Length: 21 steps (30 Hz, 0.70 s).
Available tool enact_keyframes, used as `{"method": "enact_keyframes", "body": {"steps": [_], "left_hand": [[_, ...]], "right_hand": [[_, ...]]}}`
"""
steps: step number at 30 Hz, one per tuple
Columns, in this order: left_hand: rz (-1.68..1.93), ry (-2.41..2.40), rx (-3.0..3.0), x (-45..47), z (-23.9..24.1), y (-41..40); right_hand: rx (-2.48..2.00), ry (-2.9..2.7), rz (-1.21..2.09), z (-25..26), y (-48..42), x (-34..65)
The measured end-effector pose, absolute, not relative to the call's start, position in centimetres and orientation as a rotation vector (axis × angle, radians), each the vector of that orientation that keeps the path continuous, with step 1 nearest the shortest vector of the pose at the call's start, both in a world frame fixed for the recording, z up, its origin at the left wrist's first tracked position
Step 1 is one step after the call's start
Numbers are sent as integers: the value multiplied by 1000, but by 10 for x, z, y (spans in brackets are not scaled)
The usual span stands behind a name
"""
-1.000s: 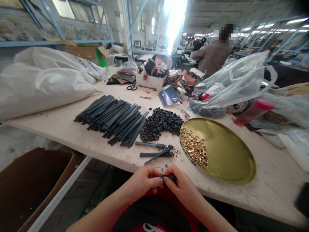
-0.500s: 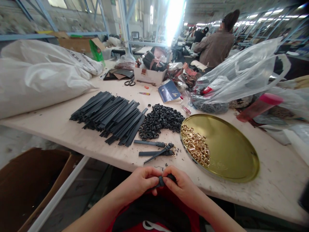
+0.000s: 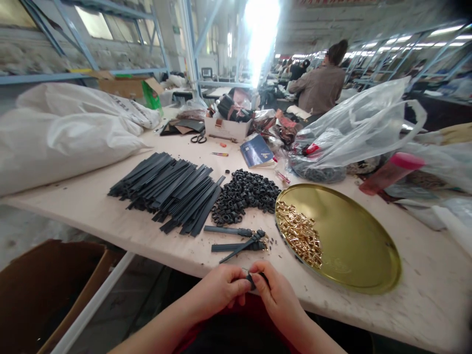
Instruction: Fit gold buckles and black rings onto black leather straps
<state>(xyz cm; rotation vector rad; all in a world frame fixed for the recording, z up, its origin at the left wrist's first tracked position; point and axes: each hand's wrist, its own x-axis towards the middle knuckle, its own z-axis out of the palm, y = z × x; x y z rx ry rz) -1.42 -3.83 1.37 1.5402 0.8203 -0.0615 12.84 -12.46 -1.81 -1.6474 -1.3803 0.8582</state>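
Note:
Close together at the table's near edge, my left hand [image 3: 228, 286] and my right hand [image 3: 268, 285] both pinch a dark strap [image 3: 251, 281], most of it hidden by the fingers. Just beyond them lie several straps with gold buckles [image 3: 239, 241], one crossing another. Behind these is a heap of small black loops [image 3: 245, 194]. A pile of flat dark strips [image 3: 165, 189] spreads to the left. On the right a round gold tray [image 3: 361, 236] carries a heap of small gold buckles [image 3: 300, 233].
A white sack [image 3: 66, 137] fills the left side, above a cardboard box [image 3: 73, 280] on the floor. Scissors [image 3: 199, 138], a blue booklet [image 3: 257, 151], a white box [image 3: 226, 129], a clear plastic bag [image 3: 354, 128] and a pink bottle [image 3: 393, 173] stand farther back. A person [image 3: 319, 86] is in the background.
The view has tilted up slightly, so the table sits lower in it. Both hands still grip the strap, and the fingers now cover more of it.

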Motion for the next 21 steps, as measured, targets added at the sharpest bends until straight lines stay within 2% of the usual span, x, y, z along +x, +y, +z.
{"method": "enact_keyframes", "body": {"steps": [9, 14, 18, 21], "left_hand": [[23, 750, 1686, -1, 39, 4], [67, 812, 1822, 3, 28, 20], [101, 1114, 2452, -1, 24, 58], [146, 1475, 2573, -10, 24, 98]], "right_hand": [[-1612, -1357, 689, -12, -86, 135], [-1706, -1524, 555, -11, -56, 140], [-1821, -1776, 203, -17, -33, 154], [-1849, -1833, 61, -32, -26, 159]]}}
